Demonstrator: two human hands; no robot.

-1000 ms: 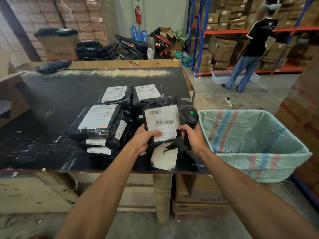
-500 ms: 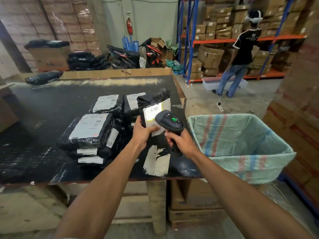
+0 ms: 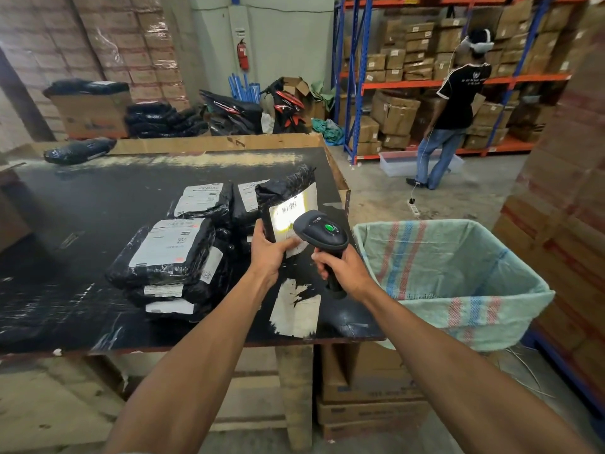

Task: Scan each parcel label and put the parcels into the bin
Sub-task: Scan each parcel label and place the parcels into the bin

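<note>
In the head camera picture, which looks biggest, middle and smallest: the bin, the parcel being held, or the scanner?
1. Bin, clearly the largest.
2. Held parcel, in the left hand.
3. Scanner, in the right hand. It looks smallest, though hands hide part of both.

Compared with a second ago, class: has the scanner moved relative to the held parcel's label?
Yes. The scanner has swung from beside the label's right edge to in front of it.

A single head-worn camera looks forward and down over the near edge of the black table, close above it, shelving far beyond.
</note>
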